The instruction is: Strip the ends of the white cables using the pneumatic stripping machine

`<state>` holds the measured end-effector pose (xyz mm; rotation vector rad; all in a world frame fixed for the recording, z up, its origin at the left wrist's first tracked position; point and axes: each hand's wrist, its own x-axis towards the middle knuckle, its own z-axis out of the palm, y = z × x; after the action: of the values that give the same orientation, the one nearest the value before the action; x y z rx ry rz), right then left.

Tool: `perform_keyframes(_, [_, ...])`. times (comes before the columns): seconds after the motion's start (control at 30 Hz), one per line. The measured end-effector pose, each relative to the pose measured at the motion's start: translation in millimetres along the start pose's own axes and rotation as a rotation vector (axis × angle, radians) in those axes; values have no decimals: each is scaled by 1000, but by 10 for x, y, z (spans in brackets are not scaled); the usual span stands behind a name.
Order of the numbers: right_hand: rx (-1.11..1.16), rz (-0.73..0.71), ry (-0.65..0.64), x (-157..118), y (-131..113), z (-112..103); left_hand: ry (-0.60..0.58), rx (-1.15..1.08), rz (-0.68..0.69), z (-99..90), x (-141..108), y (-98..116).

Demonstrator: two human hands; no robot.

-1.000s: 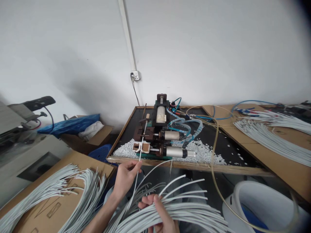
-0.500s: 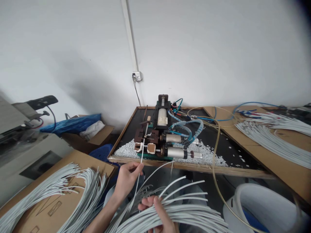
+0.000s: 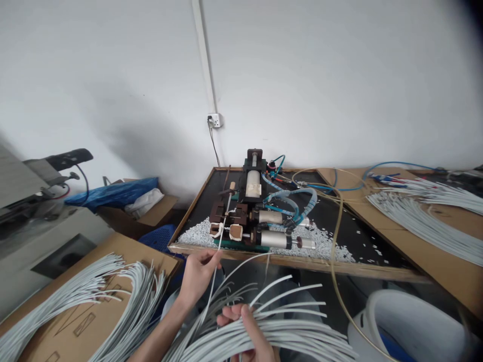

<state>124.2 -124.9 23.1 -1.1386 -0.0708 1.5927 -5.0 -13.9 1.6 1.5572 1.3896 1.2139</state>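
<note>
Between thumb and fingers, my left hand (image 3: 202, 271) pinches a single white cable (image 3: 220, 242). Its upper end reaches up to the dark jaws of a small pneumatic machine (image 3: 241, 213), beside two tan pads. My right hand (image 3: 251, 327) is closed around a thick bundle of white cables (image 3: 298, 334), thumb on top, with loose ends fanning out to the right. Part of that hand is hidden beneath the bundle. The machine's silver cylinders (image 3: 273, 238) and blue hoses lie to the right of its jaws.
White cut scraps (image 3: 328, 246) lie scattered over the black wood-edged tray (image 3: 302, 259). More cable bundles rest on cardboard at left (image 3: 139, 296) and right (image 3: 426, 221). A white bucket (image 3: 362, 327) stands at lower right, with a yellowish hose (image 3: 334, 251) hanging before it.
Both hands keep their grips and barely move. The whole view has shifted slightly, so things appear a little lower and further right.
</note>
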Motion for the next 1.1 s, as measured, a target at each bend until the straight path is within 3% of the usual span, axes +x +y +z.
perform_keyframes(0.6, [14,-2,-58,32,10,-28,-15,-37,-18,11,37,-50])
perform_keyframes(0.83, [36,3,-50,14,15,6,-93,-99,-34,-20,85,-79])
perform_keyframes(1.03, [-42,14,-87,-46,58,-19,-41,-96,54,-125,-25,96])
perform_keyframes(1.1, [-59,4,-121,-93,92,-20,-110,-72,98,-157,-98,206])
